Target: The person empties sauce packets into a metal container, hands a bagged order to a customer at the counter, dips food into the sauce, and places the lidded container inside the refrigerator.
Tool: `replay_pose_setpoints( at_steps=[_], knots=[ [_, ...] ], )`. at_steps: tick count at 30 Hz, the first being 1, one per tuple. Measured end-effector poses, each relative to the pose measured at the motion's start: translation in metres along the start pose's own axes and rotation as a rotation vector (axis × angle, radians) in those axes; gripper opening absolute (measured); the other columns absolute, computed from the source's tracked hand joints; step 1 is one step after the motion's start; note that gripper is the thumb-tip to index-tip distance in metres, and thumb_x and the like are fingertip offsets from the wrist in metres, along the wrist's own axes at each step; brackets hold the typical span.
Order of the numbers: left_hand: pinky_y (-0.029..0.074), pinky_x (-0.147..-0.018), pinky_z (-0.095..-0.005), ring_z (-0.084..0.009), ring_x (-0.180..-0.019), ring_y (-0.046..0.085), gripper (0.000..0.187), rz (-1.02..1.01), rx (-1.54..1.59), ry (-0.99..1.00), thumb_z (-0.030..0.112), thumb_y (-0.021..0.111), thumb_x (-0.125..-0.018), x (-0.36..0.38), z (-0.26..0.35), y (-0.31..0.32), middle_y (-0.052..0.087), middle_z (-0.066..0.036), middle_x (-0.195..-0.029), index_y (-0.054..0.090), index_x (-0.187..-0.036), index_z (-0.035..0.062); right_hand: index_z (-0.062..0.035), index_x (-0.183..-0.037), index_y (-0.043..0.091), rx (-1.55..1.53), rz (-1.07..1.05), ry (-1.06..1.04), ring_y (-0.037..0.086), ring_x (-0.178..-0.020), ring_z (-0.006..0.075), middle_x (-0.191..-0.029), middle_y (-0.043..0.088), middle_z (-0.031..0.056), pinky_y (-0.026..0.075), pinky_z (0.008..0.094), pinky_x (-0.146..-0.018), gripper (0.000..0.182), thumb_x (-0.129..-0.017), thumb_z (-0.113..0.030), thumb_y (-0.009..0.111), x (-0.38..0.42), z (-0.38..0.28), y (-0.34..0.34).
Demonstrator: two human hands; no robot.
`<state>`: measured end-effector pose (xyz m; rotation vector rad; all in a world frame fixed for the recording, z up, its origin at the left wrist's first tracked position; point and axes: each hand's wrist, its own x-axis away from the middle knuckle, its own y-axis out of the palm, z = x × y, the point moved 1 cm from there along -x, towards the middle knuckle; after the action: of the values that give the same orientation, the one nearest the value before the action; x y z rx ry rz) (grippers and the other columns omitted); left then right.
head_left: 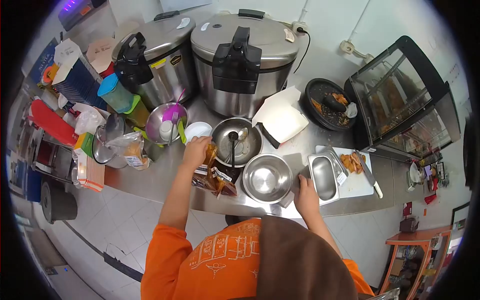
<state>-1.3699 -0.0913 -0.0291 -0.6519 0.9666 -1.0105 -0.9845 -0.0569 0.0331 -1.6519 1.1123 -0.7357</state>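
Note:
My left hand (196,152) is closed at the upper end of a clear packet of brown sauce (210,154), just in front of a small white bowl (198,131). More dark sauce packets (222,184) lie beside it at the counter's front. My right hand (306,196) rests with fingers extended between a round steel bowl (267,178) and a rectangular steel pan (324,179), holding nothing visible. Behind the packets sits a wider steel bowl (250,152) with a spoon and a black-handled ladle (233,145).
Two large rice cookers (245,60) stand along the wall. An open paper box (282,117), a stone mortar (320,112) and a glass display case (400,90) are rightward. A knife (368,172) lies beside cut meat on a white board (357,187). Containers (117,92) crowd the left.

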Motion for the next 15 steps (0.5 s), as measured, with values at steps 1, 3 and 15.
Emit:
replay_pose_setpoints(
  at_steps=[1, 3, 15],
  knots=[
    [0.042, -0.079, -0.0399, -0.0296, -0.091, 0.053, 0.020, -0.042, -0.002, -0.014, 0.009, 0.059, -0.076, -0.003, -0.001, 0.001, 0.060, -0.006, -0.097, 0.062, -0.096, 0.0060, -0.0025, -0.118, 0.045, -0.016, 0.025, -0.017, 0.055, -0.089, 0.0375, -0.106, 0.051, 0.0194, 0.048, 0.0432, -0.073, 0.040, -0.078, -0.006, 0.054, 0.001, -0.004, -0.007],
    [0.043, -0.076, -0.0390, -0.0302, -0.085, 0.053, 0.013, -0.127, -0.007, -0.034, 0.009, 0.059, -0.075, -0.011, -0.005, -0.003, 0.061, -0.008, -0.089, 0.064, -0.087, 0.0054, -0.0031, -0.117, 0.046, -0.051, -0.011, -0.031, 0.055, -0.091, 0.0353, -0.106, 0.051, 0.0186, 0.047, 0.0428, -0.074, 0.040, -0.079, -0.008, 0.054, 0.005, -0.008, -0.018],
    [0.039, -0.067, -0.0316, -0.0242, -0.074, 0.049, 0.006, 0.353, 0.298, 0.178, 0.000, 0.059, -0.074, 0.017, 0.151, -0.120, 0.055, -0.008, -0.079, 0.060, -0.080, 0.0018, 0.0002, -0.108, 0.058, -0.827, -0.389, -0.251, 0.060, -0.083, 0.0191, -0.096, 0.061, 0.0132, 0.047, 0.0291, -0.073, 0.028, -0.087, -0.019, 0.056, 0.005, -0.005, -0.053]
  ],
)
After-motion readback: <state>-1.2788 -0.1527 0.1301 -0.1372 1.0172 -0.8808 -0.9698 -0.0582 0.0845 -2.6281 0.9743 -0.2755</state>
